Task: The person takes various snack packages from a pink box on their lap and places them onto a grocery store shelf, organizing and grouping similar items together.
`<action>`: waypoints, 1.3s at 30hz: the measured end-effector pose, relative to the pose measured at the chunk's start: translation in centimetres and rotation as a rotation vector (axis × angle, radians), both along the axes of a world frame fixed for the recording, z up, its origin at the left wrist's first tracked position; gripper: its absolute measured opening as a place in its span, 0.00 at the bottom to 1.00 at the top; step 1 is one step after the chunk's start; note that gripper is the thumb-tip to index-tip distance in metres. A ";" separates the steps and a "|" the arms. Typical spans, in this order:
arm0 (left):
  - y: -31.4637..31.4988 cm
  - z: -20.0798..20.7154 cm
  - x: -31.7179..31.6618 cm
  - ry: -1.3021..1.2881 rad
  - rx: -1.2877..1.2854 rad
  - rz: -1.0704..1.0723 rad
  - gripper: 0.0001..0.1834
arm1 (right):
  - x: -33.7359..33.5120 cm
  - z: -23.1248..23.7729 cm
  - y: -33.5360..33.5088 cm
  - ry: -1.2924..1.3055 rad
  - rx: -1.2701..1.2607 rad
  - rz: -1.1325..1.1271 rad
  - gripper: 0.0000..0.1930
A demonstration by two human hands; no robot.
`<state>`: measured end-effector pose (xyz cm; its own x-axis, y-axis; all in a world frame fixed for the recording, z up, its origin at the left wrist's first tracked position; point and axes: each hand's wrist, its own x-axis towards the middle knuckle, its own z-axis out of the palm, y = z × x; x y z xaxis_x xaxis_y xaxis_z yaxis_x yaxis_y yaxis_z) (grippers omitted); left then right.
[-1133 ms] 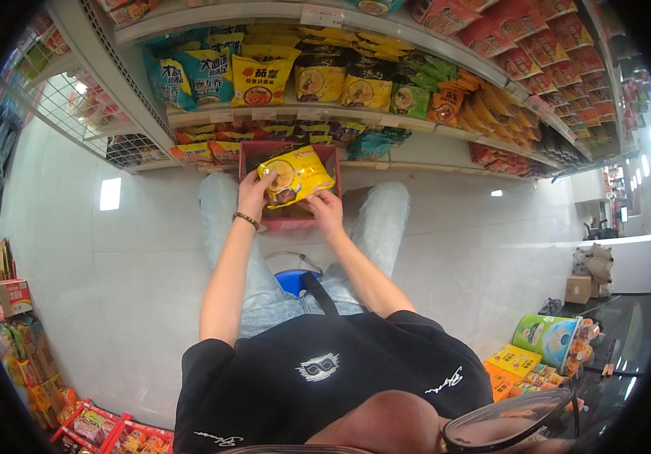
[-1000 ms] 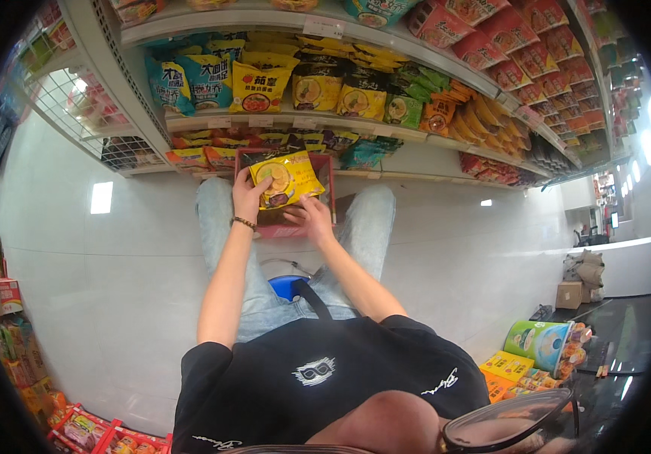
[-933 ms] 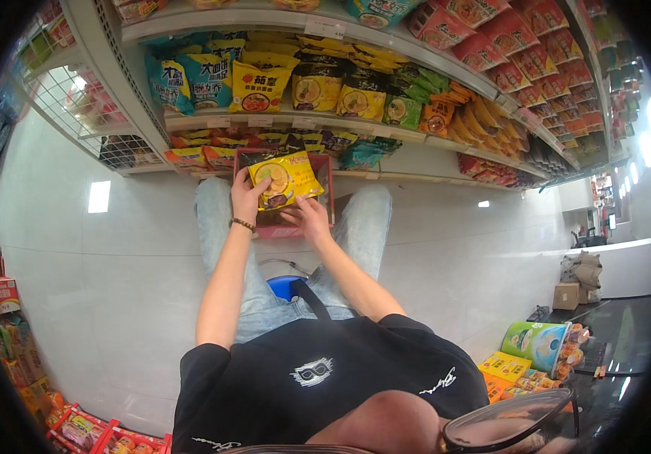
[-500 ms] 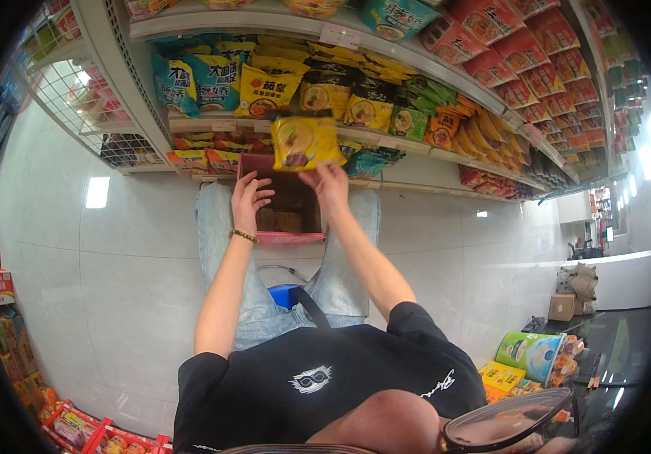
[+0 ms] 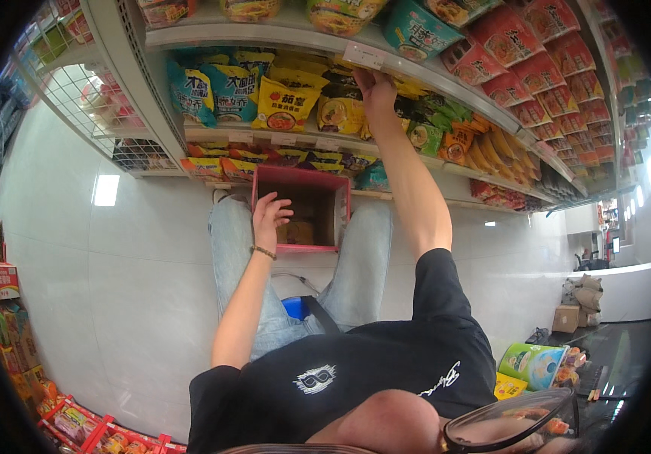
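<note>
My right hand (image 5: 377, 94) reaches up into the middle shelf, among the yellow and black noodle packets (image 5: 341, 112). Its fingertips are hidden under the upper shelf's edge, so whether a packet is in them does not show. My left hand (image 5: 269, 214) hovers over the left side of a pink-red cardboard box (image 5: 342, 212), fingers apart and holding nothing. The box stands between my knees against the shelf, its top facing up; a few brownish shapes lie in its shadowy bottom. Yellow packets with a tomato picture (image 5: 284, 106) sit just left of my right hand.
Teal packets (image 5: 233, 92) fill the shelf's left end; green and orange ones (image 5: 458, 140) continue rightward. Above runs a shelf edge with a price tag (image 5: 363, 55). A wire rack (image 5: 133, 125) stands at left. A green drum-shaped container (image 5: 531, 365) and cardboard boxes (image 5: 565, 318) are at right.
My right hand has moved from above the box up into the shelf; the yellow packet it held is no longer distinct. My left hand stays by the box, and the view has shifted slightly.
</note>
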<state>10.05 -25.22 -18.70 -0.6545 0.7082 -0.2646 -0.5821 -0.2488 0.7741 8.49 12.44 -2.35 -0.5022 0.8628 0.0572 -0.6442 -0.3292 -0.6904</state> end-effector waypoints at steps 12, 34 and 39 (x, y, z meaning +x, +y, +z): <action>-0.8 0.0 -0.3 -0.034 0.017 0.040 0.23 | -2.9 -1.1 6.4 -0.401 0.102 -0.092 0.10; 1.8 -3.0 -2.3 0.816 -0.842 0.140 0.30 | 15.8 -35.5 -19.4 -1.545 0.640 0.621 0.21; 2.4 -5.2 -1.3 0.729 -0.956 -0.029 0.33 | 16.0 -41.4 -19.3 -1.713 0.618 0.713 0.20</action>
